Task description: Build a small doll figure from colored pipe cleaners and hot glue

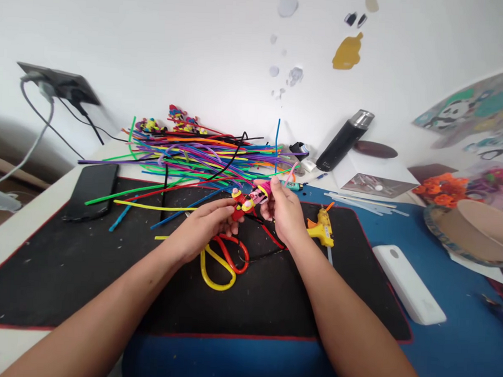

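Observation:
Between my hands, above the black mat (pixel 280 301), is a small pipe-cleaner figure (pixel 249 203) in red, pink, yellow and black. My left hand (pixel 208 223) pinches its red end with thumb and fingers. The pink and magenta end is gripped by my right hand (pixel 289 212). My fingers hide part of the figure, so its exact shape is unclear. Scissors (pixel 217 286) with one yellow and one red handle loop lie just below my left hand, which covers most of their blades. A yellow glue gun (pixel 322 230) rests to the right of my right hand.
A heap of coloured pipe cleaners (pixel 194 158) spreads behind, with small finished figures (pixel 183 119) on it. A phone (pixel 95 187) lies left. Rightward are glue sticks (pixel 363 202), a black thermos (pixel 345 140), a white power bank (pixel 409 284) and a round basket (pixel 445 236).

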Available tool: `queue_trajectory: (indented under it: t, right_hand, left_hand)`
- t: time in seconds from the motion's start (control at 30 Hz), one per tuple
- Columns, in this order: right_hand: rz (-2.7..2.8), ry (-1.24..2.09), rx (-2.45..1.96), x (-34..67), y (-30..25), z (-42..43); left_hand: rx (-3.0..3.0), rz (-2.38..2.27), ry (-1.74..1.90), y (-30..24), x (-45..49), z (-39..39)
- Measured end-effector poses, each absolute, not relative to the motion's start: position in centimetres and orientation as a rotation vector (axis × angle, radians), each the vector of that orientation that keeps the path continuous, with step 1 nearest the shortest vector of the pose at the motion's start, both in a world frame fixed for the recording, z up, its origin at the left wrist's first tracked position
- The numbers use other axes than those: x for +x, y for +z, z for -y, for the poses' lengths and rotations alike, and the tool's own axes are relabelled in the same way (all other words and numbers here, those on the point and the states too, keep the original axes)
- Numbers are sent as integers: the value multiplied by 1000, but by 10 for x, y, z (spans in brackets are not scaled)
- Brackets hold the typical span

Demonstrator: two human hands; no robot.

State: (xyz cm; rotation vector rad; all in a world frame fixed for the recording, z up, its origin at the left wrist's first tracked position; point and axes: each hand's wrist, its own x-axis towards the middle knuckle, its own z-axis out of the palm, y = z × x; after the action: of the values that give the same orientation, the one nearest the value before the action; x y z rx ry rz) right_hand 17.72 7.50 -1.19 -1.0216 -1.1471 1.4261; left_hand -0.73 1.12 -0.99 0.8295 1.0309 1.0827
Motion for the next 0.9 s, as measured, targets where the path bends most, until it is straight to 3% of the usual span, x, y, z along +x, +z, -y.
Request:
queue_trajectory:
  t: [0.9]
  right_hand:
    - [1297, 1396, -1084, 175, -18, -73]
  left_hand:
    - [819, -851, 844, -5, -6, -6]
